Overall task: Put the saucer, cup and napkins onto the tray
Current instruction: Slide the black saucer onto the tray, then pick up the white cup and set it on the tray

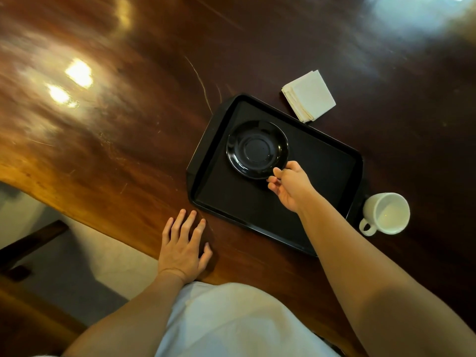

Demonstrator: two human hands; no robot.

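Observation:
A black saucer (257, 149) lies inside the black tray (332, 163), towards its far left part. My right hand (289, 186) pinches the saucer's near rim with its fingertips. A white cup (386, 213) stands on the table just right of the tray's near right corner, handle towards me. A stack of white napkins (309, 96) lies on the table beyond the tray's far edge. My left hand (184, 247) rests flat on the table near its front edge, fingers spread, holding nothing.
The tray sits on a glossy dark wooden table (116, 124) with bright light reflections at the left. The table's curved front edge runs past my left hand; floor and a dark wooden piece show below left.

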